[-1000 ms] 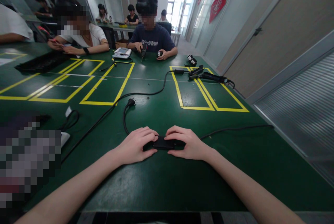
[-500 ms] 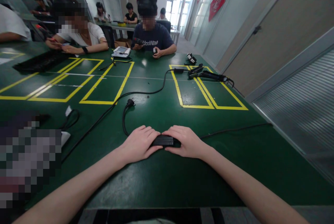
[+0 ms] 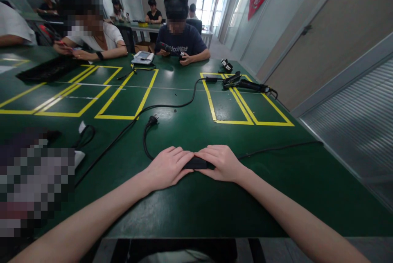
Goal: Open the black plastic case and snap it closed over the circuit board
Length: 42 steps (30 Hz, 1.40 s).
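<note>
A black power adapter [image 3: 196, 163] lies on the green table in front of me, held from both ends. My left hand [image 3: 170, 167] is closed round its left end, thumb along the near side and fingers over the top. Round the right end my right hand [image 3: 219, 162] grips in the same way, and the fingertips of both hands nearly meet. From behind my left hand a cord curves up to a black plug [image 3: 152, 120] with its pins showing. A thin black cable [image 3: 279, 149] runs from my right hand to the table's right edge.
A long black cable [image 3: 123, 132] crosses the table to a small black box [image 3: 211, 79] near a dark folded device [image 3: 245, 85]. Yellow tape rectangles [image 3: 116, 117] mark the surface. Two people sit across the table, one holding a dark tool. A blurred patch [image 3: 37, 181] covers the left.
Both hands and the adapter have shifted very slightly right in the picture, and the view has tilted a little. The grip on the adapter stays much the same.
</note>
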Available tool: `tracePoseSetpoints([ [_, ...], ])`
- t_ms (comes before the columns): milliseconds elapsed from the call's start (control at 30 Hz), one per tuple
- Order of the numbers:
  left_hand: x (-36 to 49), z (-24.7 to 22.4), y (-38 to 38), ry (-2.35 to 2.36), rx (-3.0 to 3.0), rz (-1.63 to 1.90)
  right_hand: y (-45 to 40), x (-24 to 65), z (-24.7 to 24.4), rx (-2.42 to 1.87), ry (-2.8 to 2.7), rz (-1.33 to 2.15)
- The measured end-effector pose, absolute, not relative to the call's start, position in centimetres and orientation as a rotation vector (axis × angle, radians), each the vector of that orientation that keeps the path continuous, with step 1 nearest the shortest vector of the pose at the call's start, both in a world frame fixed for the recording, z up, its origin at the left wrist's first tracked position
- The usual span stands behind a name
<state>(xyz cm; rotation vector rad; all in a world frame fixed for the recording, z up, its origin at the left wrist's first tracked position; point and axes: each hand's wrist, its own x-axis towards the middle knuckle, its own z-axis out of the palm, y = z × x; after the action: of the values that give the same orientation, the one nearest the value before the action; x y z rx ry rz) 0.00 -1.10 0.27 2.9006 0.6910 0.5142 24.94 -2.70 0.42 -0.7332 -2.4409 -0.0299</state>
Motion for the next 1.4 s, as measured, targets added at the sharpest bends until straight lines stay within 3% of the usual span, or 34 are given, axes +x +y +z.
tracePoseSetpoints([
  [167,-0.1,1.5,-1.5,0.795,2.422,0.652,-3.1,25.9,0.4,-0.666,-2.504,-0.42],
  [300,0.3,2.2,-1.7,0.925,2.135,0.383,-3.2,26.2,0.4,-0.574,-2.457,-0.558],
  [600,-0.5,0.6,-1.0,0.809,2.5,0.706,-3.1,24.8,1.6,-0.735,-2.487,-0.006],
  [1100,-0.3,0.8,-0.9,0.924,2.277,0.626,-3.3,25.2,1.8,-0.816,-2.788,-0.218],
  [1400,-0.1,1.3,-1.1,0.907,2.146,0.633,-3.4,24.9,2.1,-0.995,-2.902,-0.006],
])
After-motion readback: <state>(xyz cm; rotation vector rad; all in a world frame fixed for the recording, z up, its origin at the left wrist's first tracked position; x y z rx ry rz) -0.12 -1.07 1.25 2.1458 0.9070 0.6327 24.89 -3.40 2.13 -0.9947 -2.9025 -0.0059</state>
